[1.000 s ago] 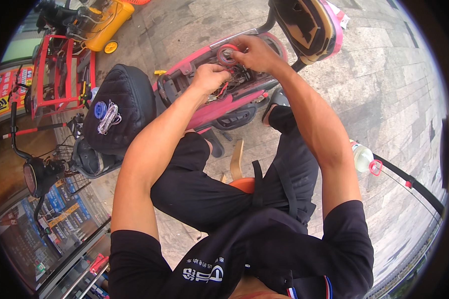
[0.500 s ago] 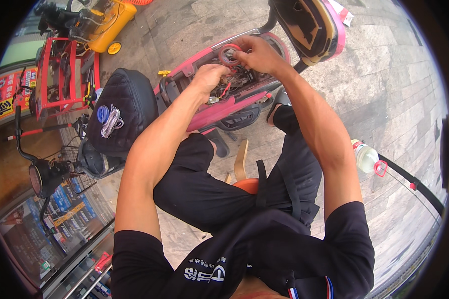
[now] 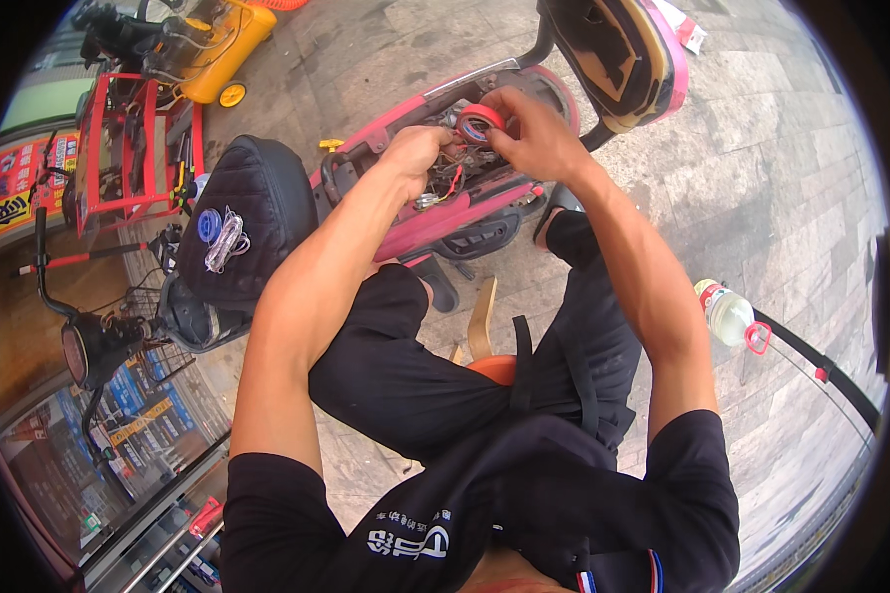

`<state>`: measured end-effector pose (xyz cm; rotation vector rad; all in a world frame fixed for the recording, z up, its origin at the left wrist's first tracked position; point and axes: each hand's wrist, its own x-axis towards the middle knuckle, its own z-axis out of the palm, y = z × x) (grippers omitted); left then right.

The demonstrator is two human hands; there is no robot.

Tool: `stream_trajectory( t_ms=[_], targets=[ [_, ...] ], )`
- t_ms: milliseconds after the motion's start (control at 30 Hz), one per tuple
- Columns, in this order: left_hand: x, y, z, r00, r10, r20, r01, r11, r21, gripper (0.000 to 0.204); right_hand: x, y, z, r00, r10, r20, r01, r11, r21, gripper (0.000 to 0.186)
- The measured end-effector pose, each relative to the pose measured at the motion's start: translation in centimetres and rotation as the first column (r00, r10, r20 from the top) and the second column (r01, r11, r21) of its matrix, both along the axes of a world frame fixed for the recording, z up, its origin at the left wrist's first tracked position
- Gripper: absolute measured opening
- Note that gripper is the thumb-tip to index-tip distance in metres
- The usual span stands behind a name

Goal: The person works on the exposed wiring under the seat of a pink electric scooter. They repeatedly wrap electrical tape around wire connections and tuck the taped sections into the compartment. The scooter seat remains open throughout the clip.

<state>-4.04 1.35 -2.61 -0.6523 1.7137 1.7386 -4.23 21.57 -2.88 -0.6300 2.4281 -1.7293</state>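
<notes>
A roll of red tape [image 3: 473,110] is held between the thumb and fingers of my right hand [image 3: 537,138]. Just left of it, my left hand [image 3: 415,158] is closed in a pinch at some thin wires; its fingertips are partly hidden. Both hands are over the open compartment of a pink electric scooter [image 3: 405,236]. Red and dark wires [image 3: 456,182] with a pale connector [image 3: 425,201] lie in that compartment, below my fingers. The scooter's backrest [image 3: 623,59] rises beyond my right hand.
On the left, a black quilted seat [image 3: 252,188] carries a blue tape roll [image 3: 209,225] and a bundle of pale cord [image 3: 227,242]. A yellow air compressor [image 3: 225,54] and a red metal frame [image 3: 119,203] stand far left. A liquid-filled plastic bottle [image 3: 730,318] is at right.
My right hand has shifted slightly right and down with the red tape roll, whose face has turned. My left hand stays pinched near the wires. The whole view has shifted a little.
</notes>
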Motion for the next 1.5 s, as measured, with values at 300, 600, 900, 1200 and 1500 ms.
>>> stream_trajectory(
  t_ms=[300, 600, 900, 1200, 1500],
  targets=[
    [-0.9, 0.6, 0.0, 0.999, 0.010, 0.033, -0.010, 1.000, 0.003, 0.014, 3.4, 0.6, 1.4, 0.999, -0.033, -0.020, 0.035, 0.993, 0.111, 0.034],
    [-2.0, 0.6, -0.1, 0.947, -0.307, -0.099, 0.255, 0.900, -0.355, 0.016, 3.3, 0.7, 0.7, 0.991, -0.034, -0.127, 0.052, 0.989, 0.137, 0.031],
    [-2.3, 0.1, -0.8, 0.885, -0.418, -0.203, 0.279, 0.827, -0.488, 0.018, 3.0, 0.2, 0.1, 0.941, 0.042, -0.335, 0.050, 0.964, 0.261, 0.023],
    [-2.3, -0.4, -0.1, 0.810, -0.547, -0.212, 0.300, 0.697, -0.651, 0.023, 2.3, -0.4, -0.9, 0.903, 0.260, -0.341, -0.085, 0.888, 0.453, 0.026],
    [-0.7, 0.7, 2.3, 0.512, -0.813, -0.279, 0.188, 0.423, -0.887, 0.019, 1.8, -0.5, -2.1, 0.809, 0.332, -0.485, -0.064, 0.870, 0.488, 0.020]
  ],
)
